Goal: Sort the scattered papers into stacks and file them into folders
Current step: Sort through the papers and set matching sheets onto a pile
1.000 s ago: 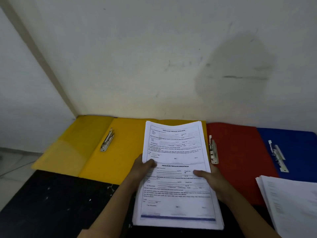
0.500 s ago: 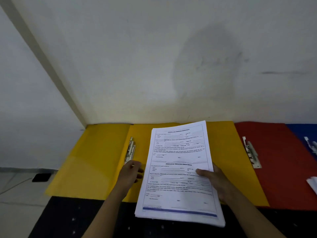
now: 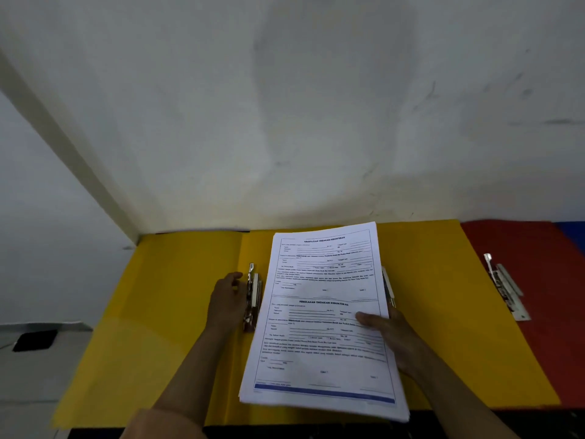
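— What is shown beside the yellow folder (image 3: 443,312)?

— A stack of printed forms (image 3: 319,318) is held above the folder's open right-hand leaf, gripped at its right edge by the right hand (image 3: 399,340), thumb laid on top. The left hand (image 3: 228,299) is seen at the folder's metal fastener (image 3: 253,296), fingers curled at the clip; a firm grasp cannot be confirmed.

— Why is the stack kept raised?

— Presumably so the fastener can be opened before the forms are laid in. A red folder (image 3: 544,312) is seen just right of the yellow one, its own clip unused
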